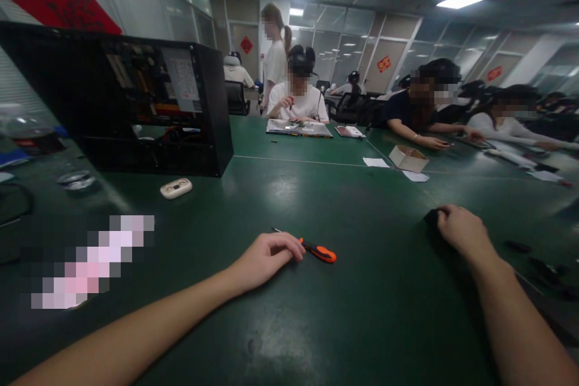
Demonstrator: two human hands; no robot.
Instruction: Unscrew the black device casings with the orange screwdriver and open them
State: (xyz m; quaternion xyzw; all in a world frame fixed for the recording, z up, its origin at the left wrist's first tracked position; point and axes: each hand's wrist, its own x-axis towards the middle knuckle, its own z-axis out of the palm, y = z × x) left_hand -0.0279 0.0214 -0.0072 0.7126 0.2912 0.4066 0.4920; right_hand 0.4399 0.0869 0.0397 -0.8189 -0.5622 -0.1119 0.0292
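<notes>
My left hand rests over the middle of a screwdriver with an orange and black handle, which lies on the green table. The fingers are loosely bent, not wrapped around it; the shaft's tip shows beyond the knuckles. Farther right, my right hand grips a small black object at the tabletop, its fingers closed on it. The hand covers most of that object, so its kind cannot be made out.
An open black computer case stands back left, near a cream earbud case and a plastic bottle. A blurred-out pinkish item lies left. A cardboard box and papers sit back right; people work across the table. Dark parts lie far right.
</notes>
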